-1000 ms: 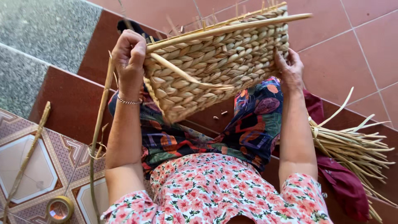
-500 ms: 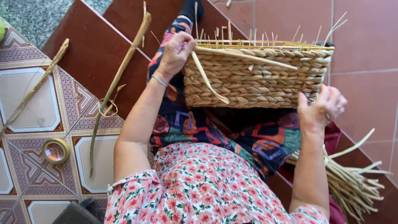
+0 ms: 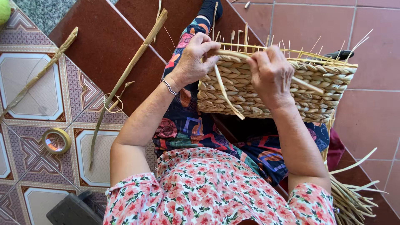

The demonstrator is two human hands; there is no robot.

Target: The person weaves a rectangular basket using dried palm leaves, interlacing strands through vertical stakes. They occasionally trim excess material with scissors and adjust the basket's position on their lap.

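Here, reading left to right from my remote station: at nine o'clock a roll of tape (image 3: 56, 141) lies flat on the patterned tiles (image 3: 29, 87), with a thin dried stalk (image 3: 39, 73) slanting above it. A longer stalk (image 3: 125, 75) runs from twelve o'clock down toward seven, a loose loop of fibre (image 3: 112, 102) hanging at its middle; both rest apart from the hands, seemingly as spare stock within reach.

The left hand (image 3: 191, 60), a bracelet (image 3: 169, 86) on its wrist, sits just left of centre. Its fingers (image 3: 210, 50) are curled tightly over the rim of the woven basket (image 3: 316, 100) and pinch a flat pale strand (image 3: 225, 93), which trails down across the basket wall toward six o'clock. I judge that this grip keeps the strand taut at the rim.

The right hand (image 3: 271, 75) lies at centre, palm against the outer wall, fingers bent close over the rim near the left hand; whether it grips a strand I cannot tell. It appears to brace the basket, which rests on its side across the lap at one o'clock. Upright stakes (image 3: 287, 46) bristle from its rim. Its interior faces away, so I cannot tell its contents.

At five o'clock a bundle of reeds (image 3: 354, 200) lies on the floor beside a dark red cloth (image 3: 335, 150).
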